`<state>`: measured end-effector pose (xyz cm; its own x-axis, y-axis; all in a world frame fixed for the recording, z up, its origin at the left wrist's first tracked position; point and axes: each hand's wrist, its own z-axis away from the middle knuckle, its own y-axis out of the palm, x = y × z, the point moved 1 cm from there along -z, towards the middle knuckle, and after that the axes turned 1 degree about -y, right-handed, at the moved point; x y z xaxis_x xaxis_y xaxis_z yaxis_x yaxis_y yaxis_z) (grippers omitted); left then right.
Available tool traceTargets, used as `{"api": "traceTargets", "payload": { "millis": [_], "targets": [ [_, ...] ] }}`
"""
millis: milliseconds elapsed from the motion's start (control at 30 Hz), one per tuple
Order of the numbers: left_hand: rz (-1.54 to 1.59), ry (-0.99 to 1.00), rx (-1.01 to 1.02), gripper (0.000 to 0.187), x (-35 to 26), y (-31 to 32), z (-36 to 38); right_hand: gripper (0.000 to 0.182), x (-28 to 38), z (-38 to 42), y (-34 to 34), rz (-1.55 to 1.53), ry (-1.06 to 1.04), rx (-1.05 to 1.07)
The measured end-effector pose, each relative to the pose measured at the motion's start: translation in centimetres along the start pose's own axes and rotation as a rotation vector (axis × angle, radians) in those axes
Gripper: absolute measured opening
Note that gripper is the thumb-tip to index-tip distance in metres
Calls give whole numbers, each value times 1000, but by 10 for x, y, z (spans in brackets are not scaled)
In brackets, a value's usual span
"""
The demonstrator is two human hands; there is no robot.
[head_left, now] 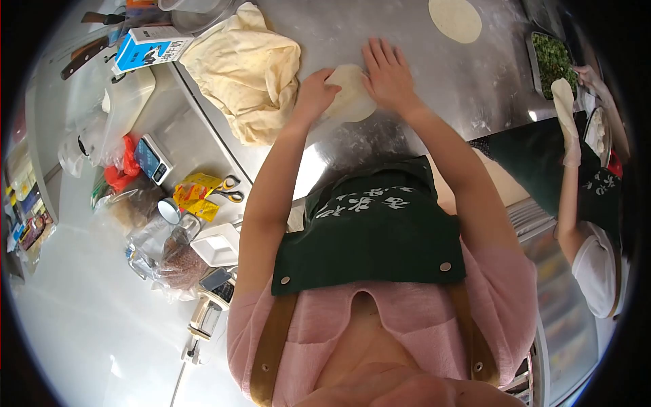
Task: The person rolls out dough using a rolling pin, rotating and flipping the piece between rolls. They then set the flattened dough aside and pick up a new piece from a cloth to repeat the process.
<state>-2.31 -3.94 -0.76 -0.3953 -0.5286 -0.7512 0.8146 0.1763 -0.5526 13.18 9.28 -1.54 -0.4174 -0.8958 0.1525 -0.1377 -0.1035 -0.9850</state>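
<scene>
A flat round of pale dough [354,102] lies on the steel table [332,30]. At its left edge is my left hand [316,96], its fingers curled in and the thumb on the dough. My right hand [389,76] lies flat at the right edge of the round, fingers stretched out, with the thumb touching the dough. Just left of my left hand rests a crumpled cream cloth [241,74]. Farther off at the upper right is a second flat dough round [455,19].
At the right, a co-worker's gloved hand [571,150] holds a dough piece [563,102] beside a tray of chopped greens [554,64]. On the left are a blue-and-white carton [150,49], a scale [153,159], scissors [229,189], a white tray [216,245] and knives [87,55].
</scene>
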Motion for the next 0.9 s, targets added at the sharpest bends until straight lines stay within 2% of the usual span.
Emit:
{"api": "traceTargets", "payload": {
  "millis": [67, 167, 233, 333, 433, 533, 633, 733, 833, 900],
  "targets": [
    [-80, -20, 39, 39, -3, 2, -4, 61, 2, -32, 4, -38, -15, -53],
    [-287, 7, 96, 36, -17, -3, -9, 60, 0, -22, 5, -50, -83, -102],
    [-399, 19, 163, 34, -27, -5, -2, 62, -7, 14, 6, -73, -106, -40],
    [-518, 108, 84, 30, -31, 3, 11, 57, -19, 68, -12, -195, -126, 10],
    [-481, 135, 90, 30, -69, 1, 35, 47, -35, 102, -22, -243, -209, 90],
    [-142, 177, 23, 27, -90, -13, 43, 38, -42, 114, -32, -308, -174, 64],
    [-64, -64, 49, 28, -73, -21, 31, 33, -50, 111, -49, -315, -138, 38],
    [-246, -24, 85, 31, -18, 1, 24, 34, -48, 92, -55, -333, -170, 64],
    [-203, -20, 68, 36, -5, 2, 23, 35, -43, 64, -49, -332, -269, 62],
    [-200, -65, 133, 38, -7, -2, 22, 35, -40, 48, -36, -351, -287, 119]
  ]
}}
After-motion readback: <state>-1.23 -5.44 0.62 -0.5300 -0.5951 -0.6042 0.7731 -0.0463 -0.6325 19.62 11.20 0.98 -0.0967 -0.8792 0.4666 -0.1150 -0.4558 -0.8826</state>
